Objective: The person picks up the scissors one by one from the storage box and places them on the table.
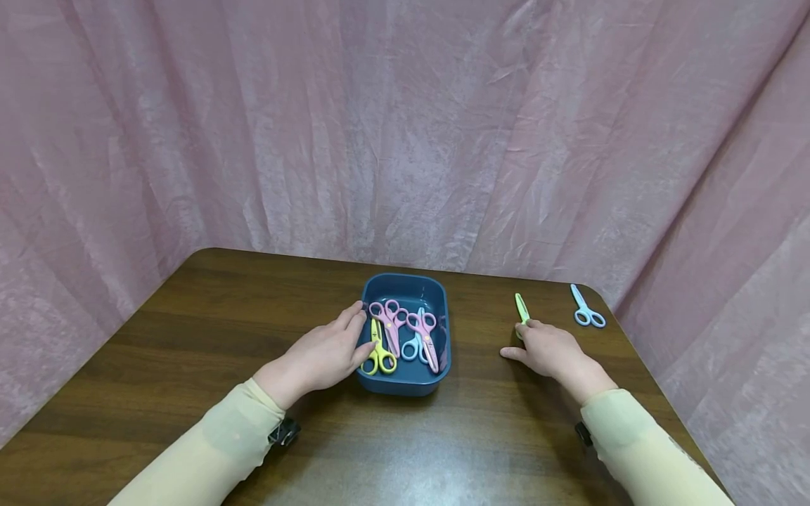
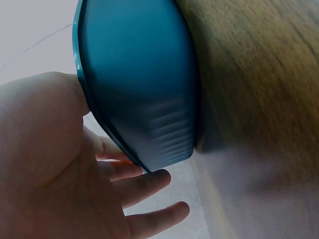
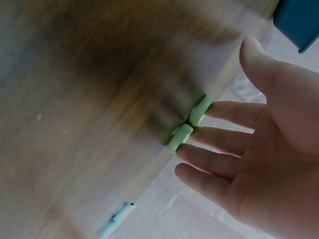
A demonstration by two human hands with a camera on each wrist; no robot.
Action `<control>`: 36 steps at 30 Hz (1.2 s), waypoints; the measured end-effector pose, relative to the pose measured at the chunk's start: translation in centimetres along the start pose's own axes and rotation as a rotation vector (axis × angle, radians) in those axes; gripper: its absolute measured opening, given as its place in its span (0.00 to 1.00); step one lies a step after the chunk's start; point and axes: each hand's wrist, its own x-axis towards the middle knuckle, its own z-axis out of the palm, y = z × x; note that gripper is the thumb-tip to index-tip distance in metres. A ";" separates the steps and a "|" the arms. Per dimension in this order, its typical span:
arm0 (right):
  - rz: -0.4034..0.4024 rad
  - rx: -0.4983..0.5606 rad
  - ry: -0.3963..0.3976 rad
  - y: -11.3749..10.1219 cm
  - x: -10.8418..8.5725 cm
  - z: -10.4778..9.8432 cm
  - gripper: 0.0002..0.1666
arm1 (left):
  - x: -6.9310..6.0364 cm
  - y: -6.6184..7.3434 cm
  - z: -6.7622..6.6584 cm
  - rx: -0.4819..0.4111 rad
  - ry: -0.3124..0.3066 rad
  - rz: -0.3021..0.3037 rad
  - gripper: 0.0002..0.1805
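Observation:
My left hand (image 1: 323,355) rests on the left rim of a dark blue plastic bin (image 1: 405,388), thumb spread from the fingers. The left wrist view shows fingertips (image 2: 162,177) at the rim. Inside the bin lie yellow scissors (image 1: 378,357), two pairs of pink scissors (image 1: 392,334) and light blue scissors (image 1: 414,344), partly overlapping. Over at the right, my right hand (image 1: 550,351) reaches down to green scissors (image 1: 522,307) lying on the table. Its nearly straight fingers touch the green handle loops (image 3: 201,110), and the thumb stands apart. The hand covers part of those loops.
Another pair of light blue scissors (image 1: 583,308) lies near the table's right back corner, beyond my right hand. The brown wooden table (image 1: 253,309) has rounded back corners. Pink velvet curtains (image 1: 405,140) hang behind it and along its right side.

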 end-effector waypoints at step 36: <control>0.121 0.055 -0.091 3.0 2.9 0.1 0.49 | 0.0 0.1 0.0 0.005 0.006 0.005 0.40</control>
